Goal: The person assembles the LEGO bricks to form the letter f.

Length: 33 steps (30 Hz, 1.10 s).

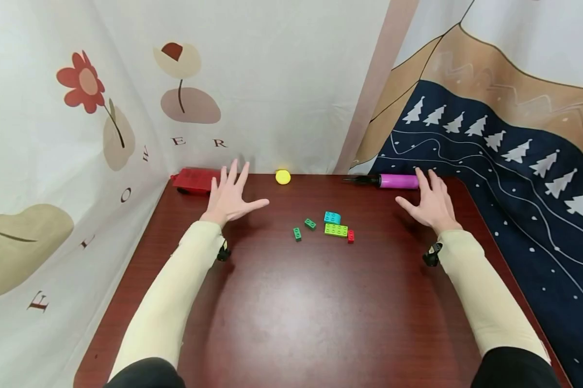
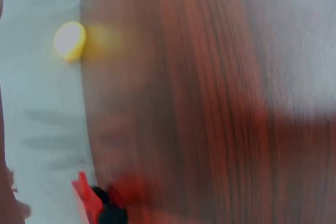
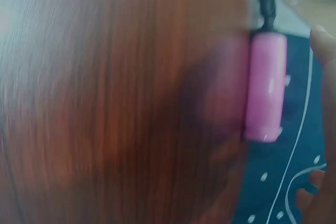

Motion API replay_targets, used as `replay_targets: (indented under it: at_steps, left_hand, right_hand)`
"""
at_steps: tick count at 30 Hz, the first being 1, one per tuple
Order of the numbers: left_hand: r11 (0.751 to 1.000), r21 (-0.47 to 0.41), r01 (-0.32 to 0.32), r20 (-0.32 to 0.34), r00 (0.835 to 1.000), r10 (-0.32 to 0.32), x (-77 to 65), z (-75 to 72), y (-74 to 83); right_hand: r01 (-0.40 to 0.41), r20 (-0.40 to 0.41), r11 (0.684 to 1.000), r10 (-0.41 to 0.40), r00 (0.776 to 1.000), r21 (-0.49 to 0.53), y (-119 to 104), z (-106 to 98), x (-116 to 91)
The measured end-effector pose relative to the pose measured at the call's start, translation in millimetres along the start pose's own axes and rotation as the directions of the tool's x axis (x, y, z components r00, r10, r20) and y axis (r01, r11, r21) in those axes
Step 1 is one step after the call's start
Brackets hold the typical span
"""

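Note:
My left hand (image 1: 227, 196), fingers spread, is held over the far left of the table beside a red toy vehicle (image 1: 198, 180). Part of that vehicle (image 2: 90, 203), with black wheels, shows at the bottom of the left wrist view. On the far right my right hand (image 1: 432, 202) has its fingers stretched out, and its fingertips overlap the end of a pink hand pump (image 1: 399, 181) with a black nozzle. Neither hand holds anything. Between them lie toy bricks: a blue one (image 1: 332, 217), a lime one (image 1: 336, 230), a red one (image 1: 351, 236) and two small green ones (image 1: 297, 234).
A round yellow object (image 1: 283, 177) sits at the back edge of the brown table (image 1: 291, 302). Behind it hangs a white curtain (image 1: 282, 81) with printed flowers and letters. To the right is a dark blue cloth (image 1: 466, 145) with white trees.

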State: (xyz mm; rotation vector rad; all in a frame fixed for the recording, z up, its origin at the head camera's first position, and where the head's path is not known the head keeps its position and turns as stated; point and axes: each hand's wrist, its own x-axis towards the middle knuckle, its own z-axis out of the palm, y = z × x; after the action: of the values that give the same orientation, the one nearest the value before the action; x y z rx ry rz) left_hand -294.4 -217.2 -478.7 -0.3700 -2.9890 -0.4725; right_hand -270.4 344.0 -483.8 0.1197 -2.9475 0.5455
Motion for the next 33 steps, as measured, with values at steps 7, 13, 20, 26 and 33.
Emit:
replay_targets:
  at_steps: [7, 13, 20, 26, 33]
  left_hand:
    - [0.994, -0.098, -0.044, 0.051, 0.997, 0.049, -11.1, 8.8, 18.5]
    - [0.982, -0.179, -0.068, 0.1, 0.991, 0.087, -21.6, 19.0, 35.5]
    - [0.953, -0.298, -0.049, 0.178, 0.978, 0.106, -32.1, 38.3, 51.9]
    - [0.931, -0.362, -0.045, 0.192, 0.974, 0.121, -38.7, 54.5, 62.9]
    - [0.899, -0.432, -0.073, 0.191, 0.967, 0.17, -40.0, 67.9, 73.7]
  right_hand:
    - [0.073, 0.031, 0.99, -0.077, 0.997, 0.123, -28, 5, 0]
    - [0.123, 0.089, 0.971, -0.144, 0.986, 0.207, -54, 13, -3]
    - [0.182, 0.138, 0.947, -0.225, 0.965, 0.266, -87, 24, -6]
    - [0.252, 0.169, 0.925, -0.307, 0.936, 0.285, -116, 33, -7]
    - [0.287, 0.215, 0.898, -0.369, 0.904, 0.334, -141, 47, -4]
